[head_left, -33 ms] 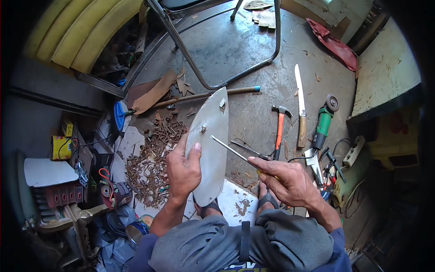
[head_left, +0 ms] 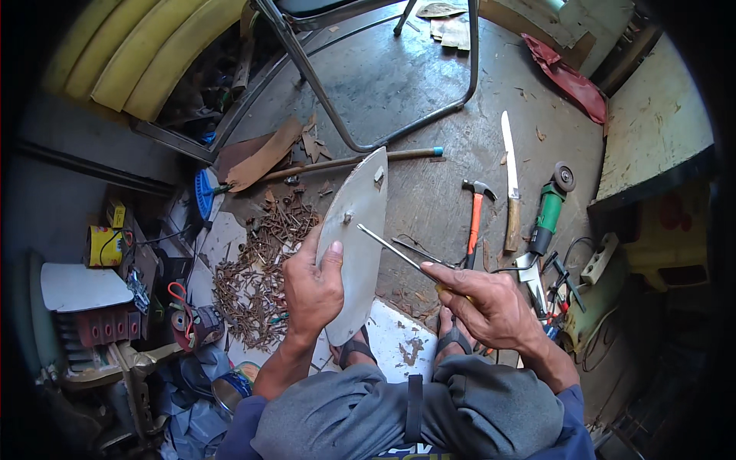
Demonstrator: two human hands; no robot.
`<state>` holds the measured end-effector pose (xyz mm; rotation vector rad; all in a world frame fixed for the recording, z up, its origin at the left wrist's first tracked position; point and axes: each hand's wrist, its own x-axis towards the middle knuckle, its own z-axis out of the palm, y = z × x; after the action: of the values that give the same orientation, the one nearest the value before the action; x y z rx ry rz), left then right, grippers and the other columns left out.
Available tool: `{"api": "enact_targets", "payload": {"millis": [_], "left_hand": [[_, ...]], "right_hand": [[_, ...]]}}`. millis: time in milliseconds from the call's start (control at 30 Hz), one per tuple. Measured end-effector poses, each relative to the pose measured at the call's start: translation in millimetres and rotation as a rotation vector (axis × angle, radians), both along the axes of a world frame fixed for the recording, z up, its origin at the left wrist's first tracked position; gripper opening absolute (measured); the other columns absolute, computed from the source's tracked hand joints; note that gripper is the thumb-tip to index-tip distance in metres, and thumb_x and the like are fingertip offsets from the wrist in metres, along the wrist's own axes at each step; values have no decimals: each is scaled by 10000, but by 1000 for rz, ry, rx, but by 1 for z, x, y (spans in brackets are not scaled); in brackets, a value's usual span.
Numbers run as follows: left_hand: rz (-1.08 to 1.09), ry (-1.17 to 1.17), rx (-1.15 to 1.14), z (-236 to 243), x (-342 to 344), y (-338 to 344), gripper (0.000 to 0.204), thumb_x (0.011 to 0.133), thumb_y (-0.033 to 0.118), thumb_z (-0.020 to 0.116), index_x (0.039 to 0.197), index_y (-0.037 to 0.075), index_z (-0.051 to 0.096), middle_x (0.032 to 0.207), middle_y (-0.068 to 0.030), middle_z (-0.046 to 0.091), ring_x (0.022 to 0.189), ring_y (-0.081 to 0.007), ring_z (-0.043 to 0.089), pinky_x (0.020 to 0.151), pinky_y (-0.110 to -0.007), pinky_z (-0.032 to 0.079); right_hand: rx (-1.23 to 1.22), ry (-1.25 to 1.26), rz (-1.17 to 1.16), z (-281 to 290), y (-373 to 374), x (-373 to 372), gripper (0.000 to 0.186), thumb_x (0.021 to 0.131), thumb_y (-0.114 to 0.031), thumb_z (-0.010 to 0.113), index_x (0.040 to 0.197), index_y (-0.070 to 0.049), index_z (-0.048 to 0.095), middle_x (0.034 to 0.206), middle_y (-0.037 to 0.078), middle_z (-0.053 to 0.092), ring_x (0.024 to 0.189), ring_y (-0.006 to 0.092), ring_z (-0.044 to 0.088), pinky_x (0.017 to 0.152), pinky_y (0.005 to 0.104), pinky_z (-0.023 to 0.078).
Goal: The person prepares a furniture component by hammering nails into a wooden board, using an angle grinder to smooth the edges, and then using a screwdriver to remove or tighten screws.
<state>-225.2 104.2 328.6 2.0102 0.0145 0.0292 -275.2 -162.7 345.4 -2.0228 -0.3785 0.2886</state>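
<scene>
My left hand (head_left: 314, 284) grips a curved pale grey plate (head_left: 353, 268) by its left edge, thumb across the face, the other fingers partly hidden behind it. A small rusty metal fitting (head_left: 348, 218) sits near the plate's middle and a pale small block (head_left: 379, 174) near its upper end. Wrapped in my right hand (head_left: 483, 307) is the yellow handle of a screwdriver (head_left: 399, 253); its slim metal shaft points up and left, the tip just right of and below the fitting. I cannot tell whether the tip touches the plate.
Rusty screws and nails (head_left: 257, 284) lie heaped left of the plate. A hammer (head_left: 475, 222), long knife (head_left: 512, 184) and green angle grinder (head_left: 546, 215) lie to the right, near a power strip (head_left: 598, 257). A metal chair frame (head_left: 341, 126) stands ahead; yellow curved pads (head_left: 153, 61) are upper left.
The plate and the screwdriver tip have risen very slightly in my hands, and the surroundings have shifted a little in view. Both grips look the same.
</scene>
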Motion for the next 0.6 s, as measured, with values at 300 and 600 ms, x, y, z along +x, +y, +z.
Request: {"api": "enact_targets", "payload": {"millis": [300, 600], "left_hand": [[5, -65, 119, 14, -9, 4, 308, 980, 90, 585, 1257, -26, 649, 882, -257, 729, 778, -334, 758, 711, -398, 559], [-15, -100, 47, 10, -11, 9, 313, 977, 94, 594, 1266, -9, 654, 882, -252, 731, 787, -329, 761, 714, -400, 559]], "right_hand": [[50, -15, 29, 8, 12, 7, 443, 978, -100, 628, 1420, -97, 607, 907, 165, 726, 788, 270, 727, 743, 365, 559], [172, 318, 88, 10, -4, 14, 423, 1057, -201, 564, 1463, -85, 569, 779, 77, 691, 745, 130, 695, 704, 316, 554]]}}
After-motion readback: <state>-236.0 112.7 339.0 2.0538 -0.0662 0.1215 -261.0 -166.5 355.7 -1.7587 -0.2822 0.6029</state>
